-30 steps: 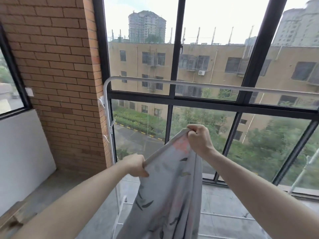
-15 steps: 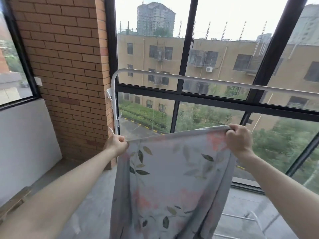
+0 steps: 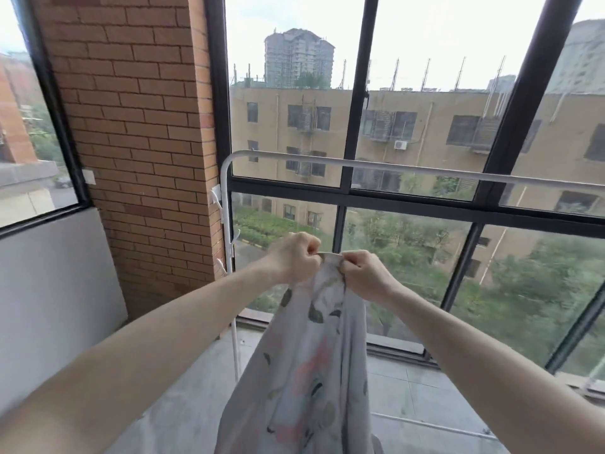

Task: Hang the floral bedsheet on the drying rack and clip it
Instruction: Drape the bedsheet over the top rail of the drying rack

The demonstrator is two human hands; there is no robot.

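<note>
From the head camera, both forearms reach forward and the two hands meet close together in front of the window. The left hand (image 3: 296, 257) is curled into a fist around the top edge of the floral bedsheet (image 3: 307, 371), and the right hand (image 3: 363, 273) pinches the same edge just beside it, fingers bent and knuckles up. Between the hands only a short strip of hem shows; below them the sheet hangs bunched in long folds, pale grey with dark leaves and pink blooms, running off the bottom of the view. The sheet touches nothing but the hands. Behind and above it stands the white drying rack (image 3: 376, 165), its top rail crossing the window higher than the hands, its upright post to the left of the sheet near the brick pillar (image 3: 140, 142). The black-framed window (image 3: 357, 103) looks out on yellowish apartment blocks and trees.
</note>
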